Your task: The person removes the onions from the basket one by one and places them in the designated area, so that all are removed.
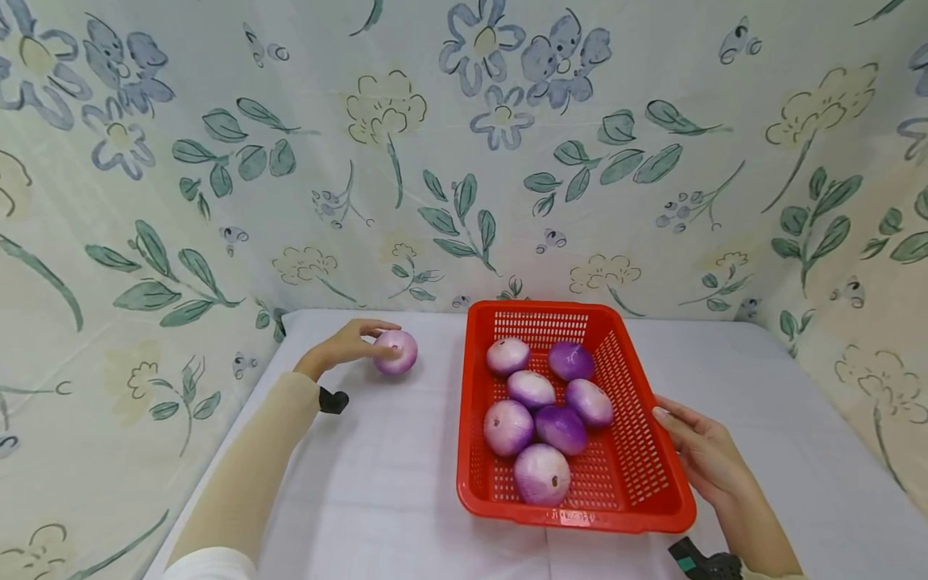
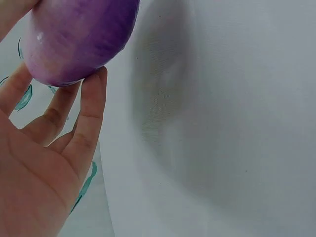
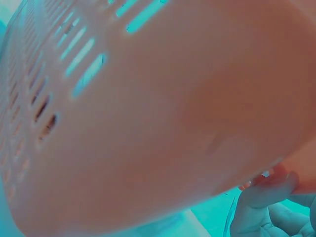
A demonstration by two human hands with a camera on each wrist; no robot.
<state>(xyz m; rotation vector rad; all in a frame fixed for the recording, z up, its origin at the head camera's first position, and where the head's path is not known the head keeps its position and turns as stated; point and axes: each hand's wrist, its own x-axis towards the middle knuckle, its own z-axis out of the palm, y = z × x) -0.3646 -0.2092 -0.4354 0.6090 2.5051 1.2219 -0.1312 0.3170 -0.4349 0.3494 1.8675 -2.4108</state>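
At the back left of the white table, my left hand (image 1: 346, 345) holds a round purple onion (image 1: 400, 353) between thumb and fingers. In the left wrist view the fingertips press against the underside of this onion (image 2: 81, 42), and a shadow falls on the cloth beside it. To the right of it, a red plastic basket (image 1: 573, 519) with slotted walls contains several purple and pale onions (image 1: 533, 390). My right hand (image 1: 706, 451) grips the basket's right rim, thumb on top. The right wrist view shows the basket's outer wall (image 3: 148, 128) close up, fingers at its edge.
White cloth covers the table (image 1: 377, 475). Behind it and along both sides hangs a floral curtain (image 1: 449, 153). A black wrist strap piece (image 1: 333, 400) juts out under the left wrist, and a similar one (image 1: 699, 560) sits at the right wrist.
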